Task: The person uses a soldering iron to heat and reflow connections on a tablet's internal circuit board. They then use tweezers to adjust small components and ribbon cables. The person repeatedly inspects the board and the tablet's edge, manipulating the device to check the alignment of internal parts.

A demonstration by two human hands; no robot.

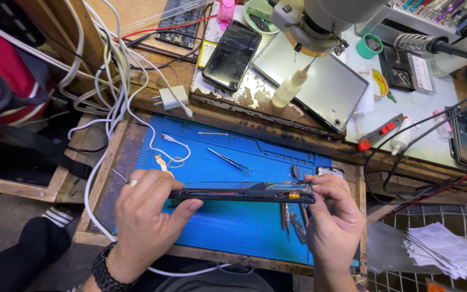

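Both hands hold an opened dark phone body (244, 193) edge-on above a blue repair mat (233, 162). My left hand (147, 221), with a ring and a wristwatch, grips its left end with the thumb under the edge. My right hand (333, 216) pinches the right end, fingertips on the top corner. Copper-coloured parts and a small orange piece show along the phone's upper edge. Tweezers (231, 160) lie on the mat just beyond the phone. Several small tools (294, 219) lie under its right end.
A black phone with a cracked screen (232, 55) and a grey tablet panel (314, 81) lie on the worn bench behind. A small squeeze bottle (289, 89), a red-handled cutter (379, 132), a microscope head (320, 24), white cables (114, 92) and a stack of papers (441, 249) surround the mat.
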